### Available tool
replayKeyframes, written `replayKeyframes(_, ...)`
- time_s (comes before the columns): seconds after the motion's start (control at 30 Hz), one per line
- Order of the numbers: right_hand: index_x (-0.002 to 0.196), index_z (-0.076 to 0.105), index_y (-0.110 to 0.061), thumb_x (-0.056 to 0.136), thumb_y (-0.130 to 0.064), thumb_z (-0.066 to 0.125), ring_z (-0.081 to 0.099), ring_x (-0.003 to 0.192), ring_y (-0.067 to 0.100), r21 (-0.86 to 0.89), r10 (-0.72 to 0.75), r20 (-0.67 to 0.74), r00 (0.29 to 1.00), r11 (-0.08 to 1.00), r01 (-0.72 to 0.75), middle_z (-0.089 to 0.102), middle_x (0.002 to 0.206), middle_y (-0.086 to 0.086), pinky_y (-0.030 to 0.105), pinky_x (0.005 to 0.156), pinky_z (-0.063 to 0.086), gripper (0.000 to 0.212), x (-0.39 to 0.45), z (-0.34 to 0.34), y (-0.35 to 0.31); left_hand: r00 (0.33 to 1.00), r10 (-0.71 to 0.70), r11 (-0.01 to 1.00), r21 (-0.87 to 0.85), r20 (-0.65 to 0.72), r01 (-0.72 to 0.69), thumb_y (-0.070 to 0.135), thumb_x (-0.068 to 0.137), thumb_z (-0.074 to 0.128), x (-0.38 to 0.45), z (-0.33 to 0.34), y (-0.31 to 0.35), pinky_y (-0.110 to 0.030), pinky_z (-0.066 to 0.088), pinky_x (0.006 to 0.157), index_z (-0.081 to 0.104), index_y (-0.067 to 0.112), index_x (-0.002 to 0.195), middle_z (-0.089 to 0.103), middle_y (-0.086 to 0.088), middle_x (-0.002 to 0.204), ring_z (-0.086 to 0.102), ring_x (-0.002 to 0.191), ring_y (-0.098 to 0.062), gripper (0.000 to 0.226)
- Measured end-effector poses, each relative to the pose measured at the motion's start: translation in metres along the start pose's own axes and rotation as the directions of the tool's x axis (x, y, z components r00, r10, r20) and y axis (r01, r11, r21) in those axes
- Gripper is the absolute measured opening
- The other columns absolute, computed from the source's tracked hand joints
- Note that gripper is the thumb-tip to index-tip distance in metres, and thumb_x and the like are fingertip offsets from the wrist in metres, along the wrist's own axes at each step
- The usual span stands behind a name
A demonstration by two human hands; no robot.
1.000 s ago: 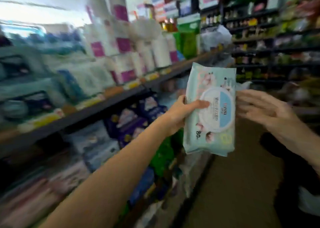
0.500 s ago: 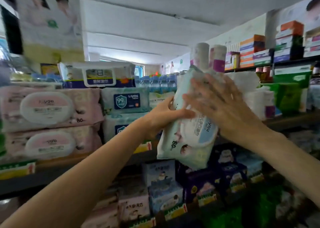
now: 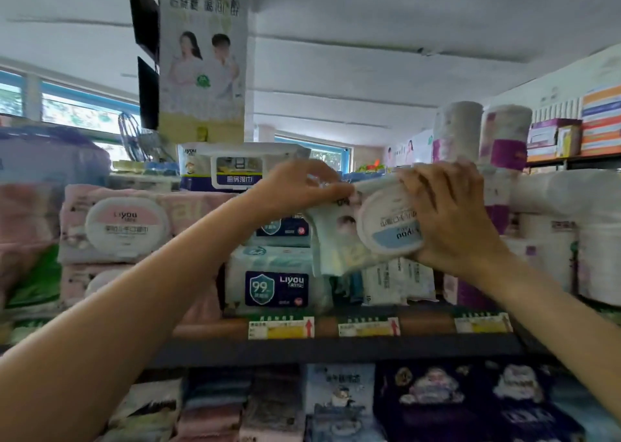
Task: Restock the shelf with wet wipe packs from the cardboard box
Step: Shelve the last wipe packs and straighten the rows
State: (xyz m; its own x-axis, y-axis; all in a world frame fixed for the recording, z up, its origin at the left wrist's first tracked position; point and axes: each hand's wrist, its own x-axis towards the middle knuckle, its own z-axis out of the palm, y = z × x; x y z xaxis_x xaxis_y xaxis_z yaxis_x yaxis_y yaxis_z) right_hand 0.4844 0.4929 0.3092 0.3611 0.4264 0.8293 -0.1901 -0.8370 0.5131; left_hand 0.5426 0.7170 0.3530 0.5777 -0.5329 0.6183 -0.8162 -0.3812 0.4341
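Shelf [image 3: 336, 347] spans our view, stacked with pink packs [image 3: 126, 228] left, blue-label packs [image 3: 277, 282] center, paper rolls [image 3: 571, 233] right. We hold one wet wipe pack [image 3: 366, 236] tilted above the center stack: left hand [image 3: 299, 189] pinches its left top edge, right hand [image 3: 447, 220] wraps its right end.

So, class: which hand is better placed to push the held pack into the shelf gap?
Probably the right hand: it covers the pack lid, right above the gap. The left hand only pinches its top corner.
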Motion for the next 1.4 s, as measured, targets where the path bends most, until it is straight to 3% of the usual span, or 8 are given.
replayKeyframes(0.1, 0.127, 0.035, -0.003, 0.062, -0.073, 0.04, 0.031, 0.108, 0.03, 0.031, 0.16, -0.051, 0.986, 0.987, -0.158, 0.031, 0.119, 0.011, 0.044, 0.101, 0.017, 0.096, 0.029, 0.006, 0.004, 0.98, 0.046, 0.999, 0.025, -0.196, -0.042, 0.038, 0.08, 0.067, -0.002, -0.008, -0.019, -0.028, 0.045, 0.089, 0.045, 0.018, 0.131, 0.052, 0.002, 0.123, 0.054, 0.109, -0.014, 0.059)
replayKeyframes(0.27, 0.13, 0.035, -0.004, 0.064, -0.074, 0.039, 0.031, 0.109, 0.031, 0.011, 0.176, -0.09, 0.98, 0.984, -0.176, 0.034, 0.119, 0.013, 0.045, 0.104, 0.015, 0.096, 0.048, 0.012, -0.001, 0.972, 0.168, 0.971, 0.196, -0.164, -0.134, 0.042, 0.067, 0.077, -0.001, -0.005, -0.03, -0.047, 0.031, 0.112, 0.019, 0.029, 0.144, 0.025, -0.001, 0.147, 0.035, 0.129, -0.023, 0.097)
replayKeyframes(0.4, 0.131, 0.036, -0.004, 0.062, -0.075, 0.044, 0.033, 0.108, 0.03, 0.008, 0.208, -0.113, 0.972, 0.978, -0.208, 0.035, 0.118, 0.013, 0.046, 0.101, 0.019, 0.1, 0.048, 0.015, -0.007, 0.984, -0.018, 0.958, -0.286, -0.179, -0.035, 0.043, 0.05, 0.081, 0.007, 0.007, -0.027, -0.049, 0.036, 0.108, 0.009, 0.04, 0.142, 0.025, -0.004, 0.146, 0.038, 0.13, -0.029, 0.116)
replayKeyframes(0.7, 0.133, 0.035, -0.012, 0.055, -0.077, 0.044, 0.033, 0.107, 0.027, 0.067, 0.29, 0.009, 0.957, 0.955, -0.29, 0.039, 0.118, 0.011, 0.041, 0.095, 0.025, 0.103, 0.019, 0.015, 0.005, 0.996, 0.022, 0.928, -0.368, -0.084, -0.051, 0.048, 0.057, 0.075, 0.017, 0.021, -0.028, -0.049, 0.049, 0.096, 0.017, 0.048, 0.134, 0.045, -0.011, 0.135, 0.056, 0.112, -0.034, 0.097)
replayKeyframes(0.83, 0.133, 0.032, -0.012, 0.049, -0.073, 0.066, 0.032, 0.105, 0.026, 0.059, 0.308, 0.008, 0.951, 0.95, -0.308, 0.039, 0.119, 0.011, 0.043, 0.094, 0.029, 0.109, 0.004, 0.011, 0.022, 0.996, 0.062, 0.939, -0.335, -0.057, -0.078, 0.035, 0.07, 0.074, 0.028, 0.034, -0.018, -0.048, 0.051, 0.093, 0.012, 0.045, 0.14, 0.044, -0.005, 0.12, 0.06, 0.106, -0.034, 0.094)
replayKeyframes(0.97, 0.132, 0.034, -0.009, 0.048, -0.066, 0.076, 0.035, 0.106, 0.03, -0.021, 0.263, 0.017, 0.965, 0.965, -0.262, 0.041, 0.118, 0.015, 0.041, 0.095, 0.022, 0.11, -0.007, 0.01, 0.031, 0.994, 0.102, 0.908, -0.406, -0.024, -0.103, 0.026, 0.073, 0.074, 0.026, 0.052, -0.019, -0.045, 0.056, 0.085, 0.015, 0.041, 0.139, 0.039, -0.013, 0.138, 0.061, 0.106, -0.032, 0.09)
replayKeyframes(1.27, 0.133, 0.037, -0.012, 0.057, -0.076, 0.045, 0.034, 0.108, 0.029, 0.058, 0.193, -0.014, 0.981, 0.98, -0.192, 0.035, 0.12, 0.01, 0.041, 0.099, 0.02, 0.1, 0.02, 0.032, -0.01, 0.961, 0.214, 0.974, 0.113, -0.174, -0.196, 0.046, 0.064, 0.078, -0.008, 0.029, -0.059, -0.031, 0.024, 0.109, 0.015, 0.028, 0.142, 0.022, -0.003, 0.144, 0.03, 0.132, -0.021, 0.102)
replayKeyframes(1.4, 0.134, 0.031, -0.016, 0.053, -0.074, 0.057, 0.033, 0.108, 0.029, 0.165, 0.172, -0.05, 0.984, 0.973, -0.162, 0.034, 0.12, 0.009, 0.044, 0.098, 0.022, 0.102, 0.042, 0.046, -0.048, 0.972, 0.165, 0.965, 0.23, -0.167, -0.124, 0.056, 0.057, 0.074, -0.027, 0.005, -0.081, -0.041, 0.02, 0.115, 0.008, 0.025, 0.142, 0.011, -0.006, 0.15, 0.02, 0.139, -0.027, 0.112)
